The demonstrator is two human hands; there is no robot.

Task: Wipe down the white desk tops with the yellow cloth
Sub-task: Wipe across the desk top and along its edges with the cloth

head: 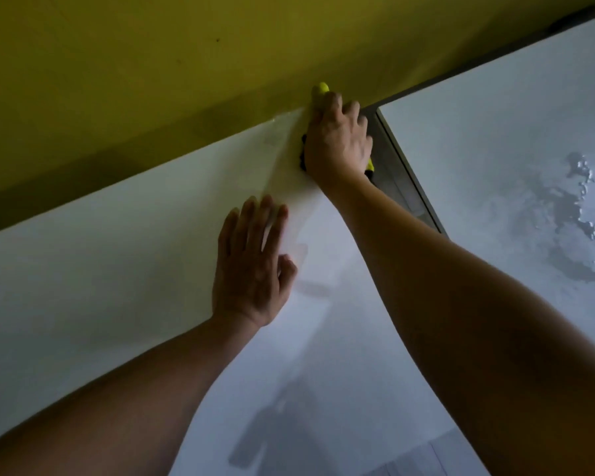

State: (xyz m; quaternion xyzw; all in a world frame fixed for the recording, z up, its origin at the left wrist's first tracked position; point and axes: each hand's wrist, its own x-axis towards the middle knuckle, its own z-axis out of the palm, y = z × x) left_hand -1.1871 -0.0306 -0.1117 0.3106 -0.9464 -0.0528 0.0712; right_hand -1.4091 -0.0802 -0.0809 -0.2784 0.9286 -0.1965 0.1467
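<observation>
Yellow wall [152, 63] fills the upper part of the view and is met along its lower edge by a white surface [83, 286], which spans the left and centre. A 2nd white surface [495, 132] lies to the right, separated from the 1st by a narrow grey gap [402, 187], and wet streaks and droplets [584, 207] are seen across its right part.

The right hand [337, 139] is stretched to the far corner of the 1st surface, where surface, wall and gap meet. Its grip is closed around the yellow cloth [322, 88]: the fingers are curled over it and press it down against the surface at the wall's edge. Only small parts of the cloth are shown, a bright tip above the knuckles and a sliver below the heel of the hand beside the gap; a dark edge is seen at the thumb side, and what it belongs to cannot be told.

The left hand [251, 266] is laid flat on the 1st surface, nearer than the right hand and apart from it. Its grip is open, fingers straight and slightly spread, and nothing is held.
</observation>
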